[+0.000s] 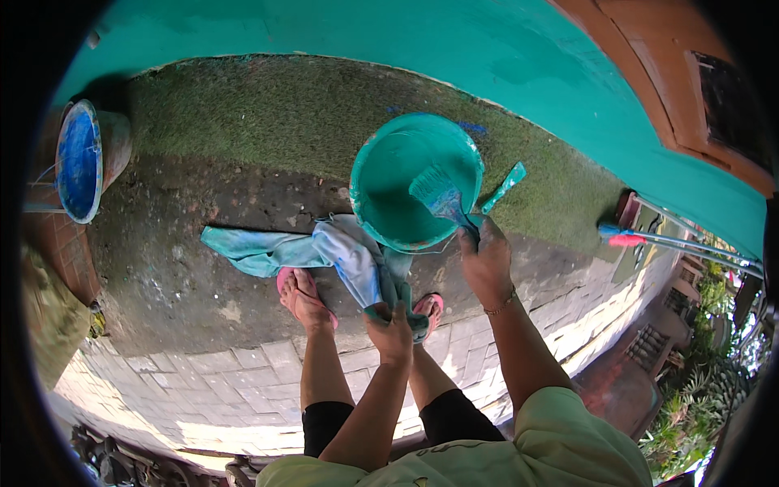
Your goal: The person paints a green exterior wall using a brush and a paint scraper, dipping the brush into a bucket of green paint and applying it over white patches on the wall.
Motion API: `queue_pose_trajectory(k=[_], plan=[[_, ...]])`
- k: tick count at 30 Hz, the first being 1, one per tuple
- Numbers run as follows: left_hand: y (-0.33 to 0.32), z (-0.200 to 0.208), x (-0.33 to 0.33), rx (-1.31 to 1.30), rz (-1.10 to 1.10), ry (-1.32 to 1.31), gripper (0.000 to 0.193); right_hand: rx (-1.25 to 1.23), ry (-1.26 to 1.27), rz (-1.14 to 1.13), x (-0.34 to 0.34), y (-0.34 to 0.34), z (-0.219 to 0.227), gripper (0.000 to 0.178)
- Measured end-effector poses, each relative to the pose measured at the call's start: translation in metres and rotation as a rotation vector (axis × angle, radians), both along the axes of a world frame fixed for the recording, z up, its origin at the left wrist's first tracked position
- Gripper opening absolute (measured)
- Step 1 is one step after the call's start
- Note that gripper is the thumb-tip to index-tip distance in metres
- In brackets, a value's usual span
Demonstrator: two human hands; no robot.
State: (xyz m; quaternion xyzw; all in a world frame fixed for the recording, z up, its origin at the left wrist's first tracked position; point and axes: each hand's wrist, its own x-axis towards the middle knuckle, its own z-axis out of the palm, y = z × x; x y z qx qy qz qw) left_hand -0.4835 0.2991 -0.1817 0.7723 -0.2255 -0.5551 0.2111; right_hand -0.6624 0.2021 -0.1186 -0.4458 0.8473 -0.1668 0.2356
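My right hand (488,258) grips the handle of a wide paintbrush (440,195), its bristles coated in green paint. The brush is over the mouth of a round bucket (363,203) with teal-green paint inside; whether the bristles touch the paint I cannot tell. A paint-stained cloth (345,246), white with blue and green smears, hangs from my left hand (391,331), whose fingers are closed on its lower end. The cloth's other end stretches leftward just above my left foot.
A green-smeared flat stick (504,187) lies right of the bucket. Another bucket (79,162), blue inside, stands far left. Ahead rises a green wall (324,28) along artificial turf (243,105). Broom-like tools (625,235) lean at right. My feet wear pink flip-flops (307,304).
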Motion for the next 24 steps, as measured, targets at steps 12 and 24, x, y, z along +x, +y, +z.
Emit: queue_pose_trajectory(k=[12, 24], plan=[[-0.036, -0.002, 0.008, 0.062, 0.162, 0.093, 0.032, 0.017, -0.113, -0.179, -0.013, 0.062, -0.041, 0.022], [-0.045, -0.002, 0.006, -0.013, 0.162, 0.106, 0.030, 0.077, -0.254, -0.366, -0.014, 0.069, -0.065, 0.018]])
